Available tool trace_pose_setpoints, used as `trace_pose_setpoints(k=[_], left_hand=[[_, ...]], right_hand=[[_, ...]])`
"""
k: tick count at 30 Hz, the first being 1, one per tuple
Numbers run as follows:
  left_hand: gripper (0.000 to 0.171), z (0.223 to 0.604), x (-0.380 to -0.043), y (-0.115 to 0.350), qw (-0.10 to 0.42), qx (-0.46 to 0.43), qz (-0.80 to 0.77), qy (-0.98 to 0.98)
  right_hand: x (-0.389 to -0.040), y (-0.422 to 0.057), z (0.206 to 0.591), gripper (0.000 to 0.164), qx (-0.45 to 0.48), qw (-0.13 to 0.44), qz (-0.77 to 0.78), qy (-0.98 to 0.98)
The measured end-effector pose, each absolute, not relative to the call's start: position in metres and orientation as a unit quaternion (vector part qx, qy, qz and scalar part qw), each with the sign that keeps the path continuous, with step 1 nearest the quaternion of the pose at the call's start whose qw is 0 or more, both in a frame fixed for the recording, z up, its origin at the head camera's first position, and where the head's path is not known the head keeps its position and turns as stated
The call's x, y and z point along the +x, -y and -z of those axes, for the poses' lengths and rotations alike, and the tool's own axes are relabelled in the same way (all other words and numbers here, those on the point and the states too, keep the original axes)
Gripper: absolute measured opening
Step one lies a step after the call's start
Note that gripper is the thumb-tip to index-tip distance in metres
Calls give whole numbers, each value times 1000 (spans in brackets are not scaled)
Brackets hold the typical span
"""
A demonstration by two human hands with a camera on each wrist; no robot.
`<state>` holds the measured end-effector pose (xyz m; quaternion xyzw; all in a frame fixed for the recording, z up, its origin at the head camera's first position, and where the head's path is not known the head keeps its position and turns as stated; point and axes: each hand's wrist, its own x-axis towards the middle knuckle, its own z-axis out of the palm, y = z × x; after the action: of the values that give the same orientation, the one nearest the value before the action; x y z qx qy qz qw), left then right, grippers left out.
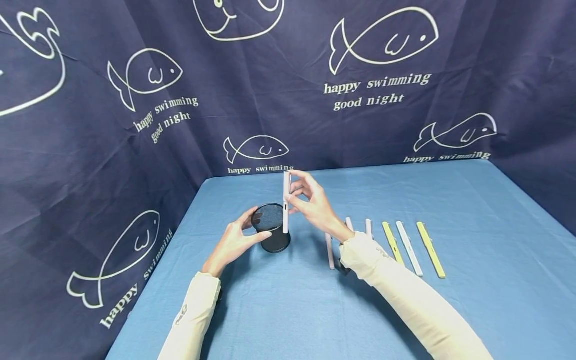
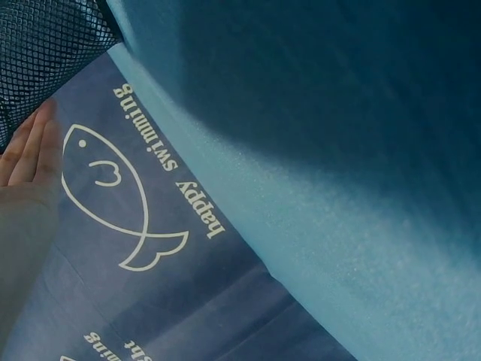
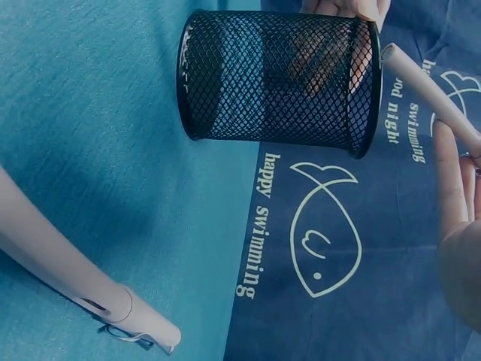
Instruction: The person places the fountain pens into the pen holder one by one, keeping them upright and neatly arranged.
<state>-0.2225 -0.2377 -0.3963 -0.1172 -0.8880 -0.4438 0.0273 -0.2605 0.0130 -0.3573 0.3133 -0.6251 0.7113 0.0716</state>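
The black mesh cup [image 1: 275, 242] stood upright on the blue tablecloth [image 1: 279, 305], with a hand at either side of it. The left hand [image 1: 233, 244] held the cup from its left, thumb along the near side just below the rim and fingers against the far left wall — the fingertips showed dark through the mesh. To the right of the cup's mouth, the right hand [image 1: 312, 202] pinched a pale pen [image 1: 286, 192] between thumb and fingers, keeping it nearly upright. The pen's lower end was close to the cup's rim, and from the right wrist that end appeared just outside the mouth. Right of the cup lay more pens: a pale pink pen [image 1: 330, 252] nearest to it, then two pale pen ends [image 1: 369, 227] partly hidden by the right forearm [image 1: 382, 267]. Well apart from the cup, farther right, came a yellow pen [image 1: 390, 237], a white pen [image 1: 409, 248] and a second yellow pen [image 1: 431, 250] — all three slanting the same way. Behind the cup hung a navy cloth [image 1: 310, 125] printed with white fish outlines and lettering.
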Motion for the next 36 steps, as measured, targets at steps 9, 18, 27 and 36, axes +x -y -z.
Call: trace_pose_setpoints(k=[9, 18, 27, 36], left_hand=[[91, 396, -223, 239, 26, -116, 448, 886], [90, 396, -222, 238, 33, -123, 450, 884], [91, 398, -224, 237, 41, -129, 440, 888], [90, 398, -224, 238, 36, -126, 444, 886]], right_hand=[[-264, -9, 356, 56, 308, 74, -717, 621], [-265, -5, 352, 56, 309, 79, -717, 620], [-268, -1, 350, 55, 316, 99, -717, 613], [-270, 3, 352, 55, 315, 102, -721, 609]])
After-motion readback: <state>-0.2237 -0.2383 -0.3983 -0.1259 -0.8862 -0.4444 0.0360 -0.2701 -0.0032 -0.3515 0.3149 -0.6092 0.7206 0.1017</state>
